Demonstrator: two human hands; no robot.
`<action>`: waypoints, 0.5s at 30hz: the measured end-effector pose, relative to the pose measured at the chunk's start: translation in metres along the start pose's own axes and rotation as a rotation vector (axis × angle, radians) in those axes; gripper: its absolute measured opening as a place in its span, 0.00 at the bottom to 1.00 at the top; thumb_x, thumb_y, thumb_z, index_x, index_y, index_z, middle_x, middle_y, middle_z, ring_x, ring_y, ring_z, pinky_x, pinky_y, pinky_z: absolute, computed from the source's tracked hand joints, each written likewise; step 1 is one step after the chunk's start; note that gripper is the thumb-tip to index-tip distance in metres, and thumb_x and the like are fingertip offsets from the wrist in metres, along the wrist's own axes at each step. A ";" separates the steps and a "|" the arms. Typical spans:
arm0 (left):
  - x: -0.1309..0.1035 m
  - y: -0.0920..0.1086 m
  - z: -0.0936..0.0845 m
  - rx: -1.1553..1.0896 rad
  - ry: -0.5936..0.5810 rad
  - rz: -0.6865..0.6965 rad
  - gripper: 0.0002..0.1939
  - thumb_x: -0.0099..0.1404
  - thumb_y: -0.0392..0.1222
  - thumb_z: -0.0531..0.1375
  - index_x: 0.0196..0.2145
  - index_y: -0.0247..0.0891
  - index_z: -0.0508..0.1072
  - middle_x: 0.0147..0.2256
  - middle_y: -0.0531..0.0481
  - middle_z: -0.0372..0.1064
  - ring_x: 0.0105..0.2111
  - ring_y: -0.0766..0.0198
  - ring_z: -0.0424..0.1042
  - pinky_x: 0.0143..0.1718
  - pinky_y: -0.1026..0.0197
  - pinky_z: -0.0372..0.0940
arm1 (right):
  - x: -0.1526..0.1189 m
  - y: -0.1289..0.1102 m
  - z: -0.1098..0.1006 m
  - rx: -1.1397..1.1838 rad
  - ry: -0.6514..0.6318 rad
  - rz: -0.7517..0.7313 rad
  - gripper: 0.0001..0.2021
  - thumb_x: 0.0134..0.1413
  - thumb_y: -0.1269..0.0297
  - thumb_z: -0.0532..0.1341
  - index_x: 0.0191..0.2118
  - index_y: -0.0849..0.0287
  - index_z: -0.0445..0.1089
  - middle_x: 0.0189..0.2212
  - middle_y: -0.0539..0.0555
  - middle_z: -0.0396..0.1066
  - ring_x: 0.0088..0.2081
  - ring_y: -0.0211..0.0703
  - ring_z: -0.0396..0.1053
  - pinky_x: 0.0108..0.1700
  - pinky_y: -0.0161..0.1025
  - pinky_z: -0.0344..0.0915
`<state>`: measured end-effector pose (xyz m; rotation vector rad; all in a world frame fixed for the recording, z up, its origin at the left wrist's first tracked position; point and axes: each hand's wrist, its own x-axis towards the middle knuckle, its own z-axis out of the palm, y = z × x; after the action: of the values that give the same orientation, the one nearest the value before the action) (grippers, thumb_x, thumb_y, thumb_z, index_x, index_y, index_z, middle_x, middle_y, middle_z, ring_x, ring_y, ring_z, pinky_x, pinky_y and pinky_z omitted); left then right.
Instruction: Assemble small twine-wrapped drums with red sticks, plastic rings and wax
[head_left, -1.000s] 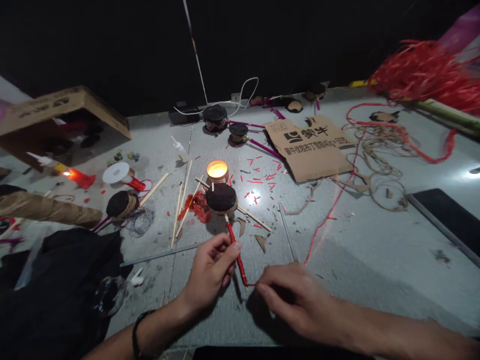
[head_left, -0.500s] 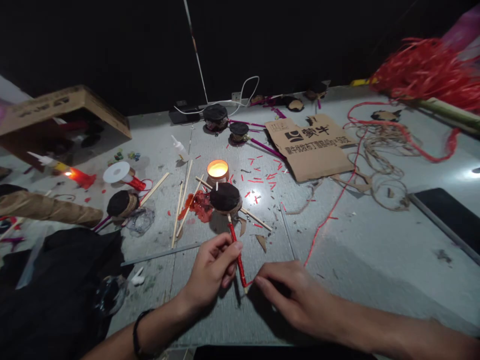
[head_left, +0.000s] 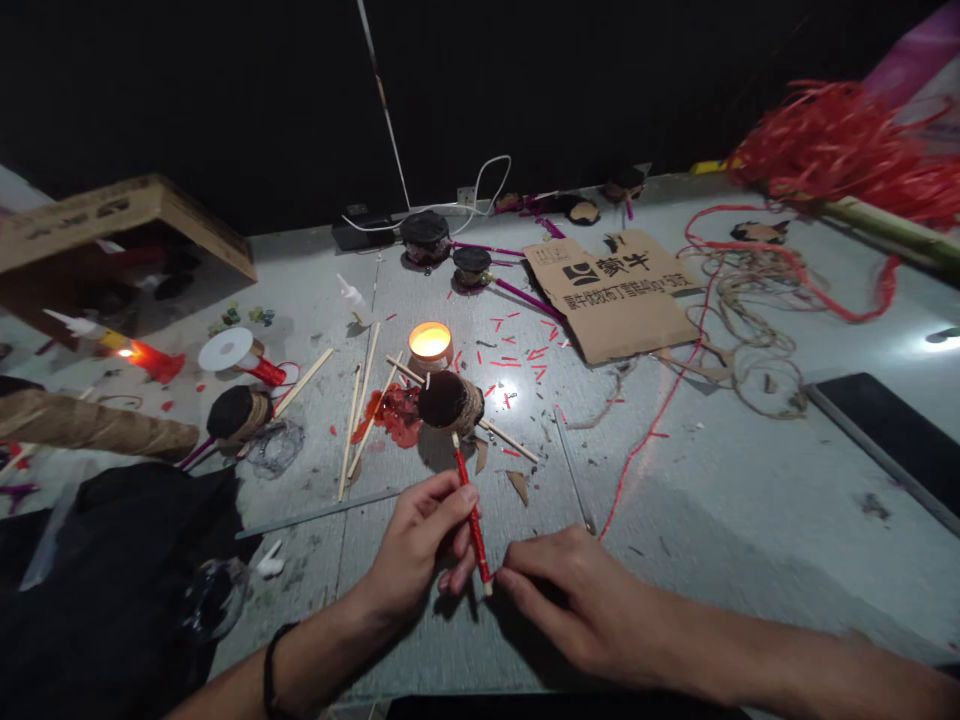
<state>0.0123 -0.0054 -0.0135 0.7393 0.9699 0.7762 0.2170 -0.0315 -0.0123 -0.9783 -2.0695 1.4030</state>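
My left hand [head_left: 420, 535] is closed around the red-wrapped stick handle [head_left: 478, 540] of a small drum. The drum head [head_left: 441, 400] is black, with brown twine round its side, and points away from me. Bare wood shows at the handle's near end. Beside that end, my right hand [head_left: 574, 595] pinches a red string [head_left: 651, 432]. From there the string runs back across the table to the right; the bit inside the fingers is hidden.
A lit candle [head_left: 430, 345] burns just behind the drum, near red wax [head_left: 397, 415] and several wooden sticks [head_left: 365, 400]. Flat cardboard [head_left: 622, 310], tangled twine [head_left: 757, 350] and a phone [head_left: 892, 435] lie to the right. Left are a ribbon spool [head_left: 227, 349] and black cloth [head_left: 142, 570].
The drum has turned about its handle, so more of its twine-wrapped side shows. My right hand has come slightly closer to the handle's end. The view has shifted a little.
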 end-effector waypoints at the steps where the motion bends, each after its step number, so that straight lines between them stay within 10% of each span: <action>1: -0.001 0.001 0.000 0.008 0.006 0.011 0.26 0.66 0.63 0.69 0.30 0.38 0.67 0.18 0.62 0.62 0.11 0.76 0.60 0.11 0.74 0.51 | 0.000 0.000 -0.001 0.006 -0.004 0.003 0.16 0.72 0.64 0.54 0.28 0.56 0.59 0.22 0.44 0.57 0.23 0.33 0.53 0.30 0.35 0.51; 15: -0.006 -0.007 0.003 0.185 0.020 0.023 0.30 0.64 0.67 0.70 0.30 0.38 0.67 0.17 0.60 0.64 0.12 0.76 0.59 0.13 0.74 0.52 | -0.002 -0.008 -0.008 0.233 -0.080 0.138 0.14 0.70 0.54 0.59 0.38 0.60 0.70 0.23 0.44 0.61 0.24 0.34 0.55 0.27 0.33 0.52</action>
<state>0.0139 -0.0145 -0.0153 0.9057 1.0620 0.7215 0.2214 -0.0298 -0.0022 -0.9956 -1.8693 1.7351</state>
